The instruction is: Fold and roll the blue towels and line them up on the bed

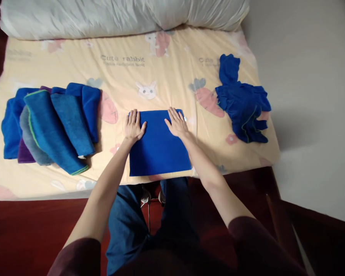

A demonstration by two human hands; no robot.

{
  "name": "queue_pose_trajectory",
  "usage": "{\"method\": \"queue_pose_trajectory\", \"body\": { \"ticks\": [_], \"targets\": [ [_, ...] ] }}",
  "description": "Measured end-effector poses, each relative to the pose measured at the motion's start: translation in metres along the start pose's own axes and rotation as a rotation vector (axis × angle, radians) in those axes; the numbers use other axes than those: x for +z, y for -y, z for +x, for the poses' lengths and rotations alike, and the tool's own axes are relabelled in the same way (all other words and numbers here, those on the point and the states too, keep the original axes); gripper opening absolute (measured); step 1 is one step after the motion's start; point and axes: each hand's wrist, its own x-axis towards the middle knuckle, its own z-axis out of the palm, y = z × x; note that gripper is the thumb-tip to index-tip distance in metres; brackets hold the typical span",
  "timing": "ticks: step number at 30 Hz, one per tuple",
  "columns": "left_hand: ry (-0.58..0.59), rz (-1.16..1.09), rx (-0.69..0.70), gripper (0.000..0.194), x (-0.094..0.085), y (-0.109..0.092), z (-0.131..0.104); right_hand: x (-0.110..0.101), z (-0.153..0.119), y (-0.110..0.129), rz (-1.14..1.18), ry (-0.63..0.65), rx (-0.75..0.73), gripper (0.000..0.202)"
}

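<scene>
A blue cloth point(161, 149) lies flat and smooth as a near-square at the front edge of the bed. My left hand point(135, 125) rests on its upper left corner, fingers extended and thumb apart. On the upper right corner lies my right hand point(176, 122), flat with its fingers spread. Neither hand grips the cloth. To the left, several folded cloths in blue, grey and purple point(51, 126) overlap in a fan. A crumpled heap of blue cloth point(241, 103) with green edging sits to the right.
The bed point(166, 84) has a cream sheet printed with rabbits and carrots. A rolled pale quilt point(117, 17) runs along the far side. A light wall point(313, 96) stands at the right. My legs in jeans point(126, 226) are below the bed's front edge.
</scene>
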Motion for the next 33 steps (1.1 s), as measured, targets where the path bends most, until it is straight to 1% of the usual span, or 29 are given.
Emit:
{"method": "queue_pose_trajectory", "body": {
  "ticks": [2,4,6,8,10,11,12,14,15,17,19,21,22,23,24,26,29,31,33],
  "targets": [
    [-0.017,0.014,-0.02,0.08,-0.002,-0.003,0.002,-0.004,0.009,-0.001,-0.013,-0.027,0.054,0.065],
    [-0.018,0.052,-0.022,0.079,-0.002,-0.018,-0.006,-0.005,0.005,0.013,-0.027,-0.056,0.059,0.066],
    [0.015,0.073,0.02,0.076,0.002,-0.037,-0.028,-0.003,-0.018,0.034,-0.037,-0.058,-0.009,0.067],
    [0.074,0.062,0.09,0.073,0.007,-0.052,-0.06,0.001,-0.054,0.046,-0.032,-0.007,-0.123,0.068],
    [0.109,0.052,0.12,0.07,0.01,-0.058,-0.092,0.002,-0.089,0.045,-0.017,0.056,-0.188,0.068],
    [0.109,0.055,0.113,0.069,0.01,-0.058,-0.104,0.0,-0.102,0.04,-0.013,0.065,-0.175,0.068],
    [0.1,0.061,0.094,0.068,0.008,-0.057,-0.114,-0.002,-0.11,0.033,-0.011,0.059,-0.141,0.068],
    [0.069,0.076,0.038,0.068,0.003,-0.056,-0.125,-0.008,-0.117,0.024,-0.015,0.027,-0.046,0.069],
    [0.055,0.08,0.011,0.068,0.001,-0.059,-0.129,-0.01,-0.117,0.024,-0.018,0.009,-0.004,0.069],
    [0.059,0.072,0.002,0.068,-0.002,-0.068,-0.137,-0.011,-0.121,0.035,-0.021,-0.02,0.038,0.067],
    [0.104,0.055,0.054,0.067,-0.004,-0.081,-0.153,-0.008,-0.136,0.057,-0.006,-0.023,-0.011,0.065],
    [0.161,0.047,0.117,0.066,-0.006,-0.088,-0.177,-0.004,-0.165,0.077,0.027,0.032,-0.148,0.065],
    [0.181,0.051,0.131,0.065,-0.009,-0.088,-0.191,-0.002,-0.182,0.083,0.041,0.073,-0.213,0.065],
    [0.193,0.06,0.132,0.064,-0.013,-0.085,-0.205,-0.002,-0.2,0.084,0.045,0.096,-0.239,0.065],
    [0.199,0.071,0.126,0.064,-0.018,-0.08,-0.219,-0.002,-0.216,0.081,0.038,0.098,-0.223,0.066],
    [0.198,0.098,0.1,0.065,-0.032,-0.066,-0.244,-0.006,-0.242,0.068,0.019,0.054,-0.12,0.066],
    [0.192,0.148,0.07,0.066,-0.054,-0.045,-0.274,-0.012,-0.266,0.047,0.028,-0.021,0.008,0.066],
    [0.176,0.189,0.041,0.067,-0.066,-0.036,-0.293,-0.012,-0.281,0.045,0.044,-0.067,0.065,0.065],
    [0.153,0.224,0.011,0.068,-0.073,-0.029,-0.317,-0.003,-0.303,0.056,0.061,-0.141,0.127,0.064]
  ]
}}
